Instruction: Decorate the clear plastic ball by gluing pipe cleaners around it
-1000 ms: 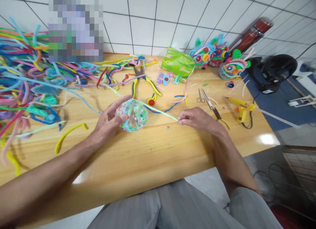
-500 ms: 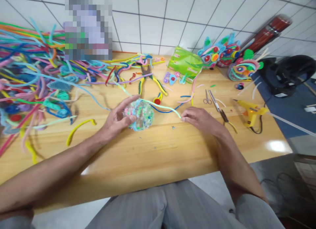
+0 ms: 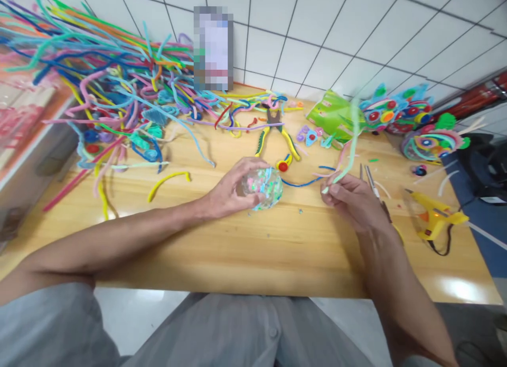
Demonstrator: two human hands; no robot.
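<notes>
My left hand (image 3: 229,190) is curled round a clear ball with coloured bits (image 3: 264,186) that rests on the wooden table (image 3: 245,245). To its right, my right hand (image 3: 352,198) pinches the lower end of a pale green pipe cleaner (image 3: 348,145), which rises blurred up and away from the ball. The two hands are a short gap apart.
A big tangle of coloured pipe cleaners (image 3: 114,97) fills the table's back left. A loose yellow pipe cleaner (image 3: 168,181), yellow-handled pliers (image 3: 275,132), scissors (image 3: 370,179), a yellow glue gun (image 3: 433,216), a green packet (image 3: 332,116) and colourful craft figures (image 3: 412,124) lie about.
The pale green pipe cleaner has come away from the ball; my right hand has swung it upward. The view has shifted left.
</notes>
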